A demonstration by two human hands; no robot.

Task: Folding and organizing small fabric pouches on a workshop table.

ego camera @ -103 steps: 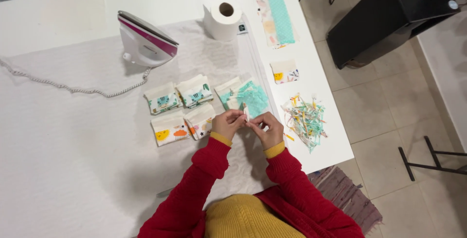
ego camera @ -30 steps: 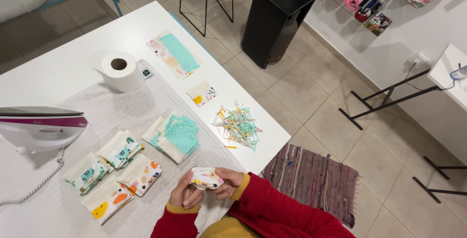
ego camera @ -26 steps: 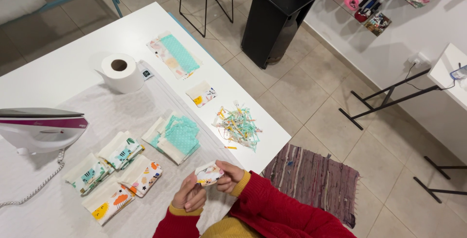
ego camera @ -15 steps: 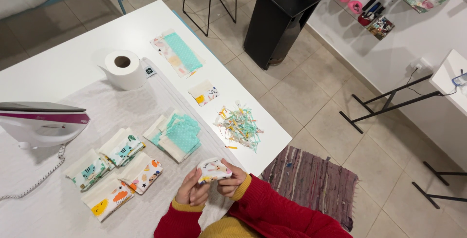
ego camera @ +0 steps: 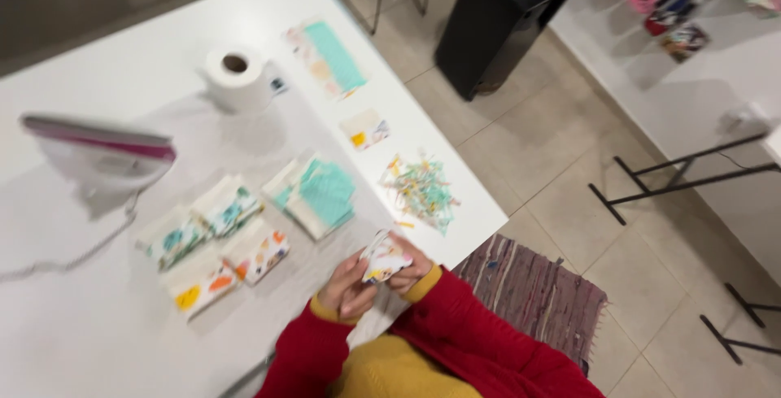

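Compared with half a second ago, the small folded white fabric piece with coloured print [ego camera: 384, 258] sits a little higher between the hands and is tilted more on edge, and the whole view has swung and blurred. 3.4 seconds ago both hands worked low on the tabletop near the stacks; now they are lifted at its near edge.

The left hand [ego camera: 348, 288] is curled closed around the lower side of the fabric piece, fingers bent under it. The right hand [ego camera: 409, 269] pinches its upper right edge between thumb and fingers. Both sleeves are red knit with mustard cuffs.

On the white tabletop [ego camera: 98, 317], just left of the hands, lie four small folded printed cloth bundles [ego camera: 213, 245], soft and square-edged. Beyond the hands is a folded teal and white cloth stack [ego camera: 317, 196], and to its right a loose heap of thin multicoloured scraps [ego camera: 419, 191]. Farther off stand a white paper roll [ego camera: 234, 78], a white iron with a magenta stripe [ego camera: 102, 152], and a flat teal and pale cloth strip [ego camera: 325, 56].
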